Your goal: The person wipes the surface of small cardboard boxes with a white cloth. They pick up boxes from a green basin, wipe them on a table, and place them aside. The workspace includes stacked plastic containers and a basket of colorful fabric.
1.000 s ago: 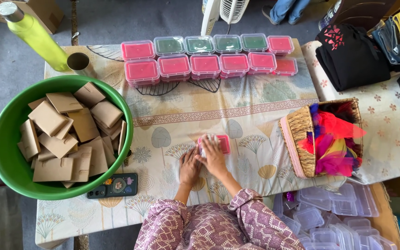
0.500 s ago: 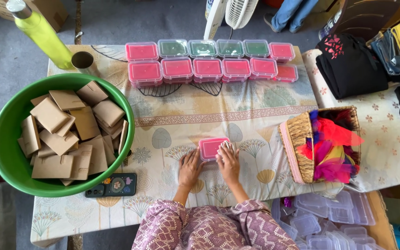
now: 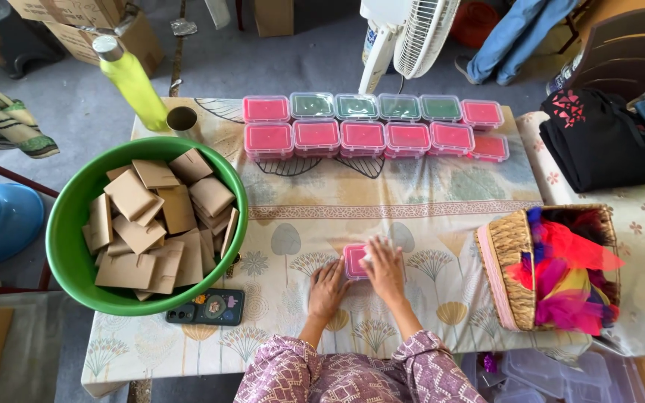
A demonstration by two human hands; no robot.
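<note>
Head view | patterned tablecloth (image 3: 412, 209) | grey floor (image 3: 263, 67) | white fan (image 3: 412, 37)

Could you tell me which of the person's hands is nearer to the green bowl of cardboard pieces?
Left. The left hand lies flat beside the small pink box, on the side facing the green bowl; the right hand rests on that box, farther away.

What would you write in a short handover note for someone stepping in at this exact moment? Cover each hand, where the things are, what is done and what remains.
Left hand: flat on the tablecloth, touching the small pink box.
Right hand: pressing on top of that box.
Done: two rows of closed boxes, pink and green, at the far edge.
Left: this box is not yet in the rows. Green bowl holds many brown card packets; wicker basket of bright fabric on the right.
</note>
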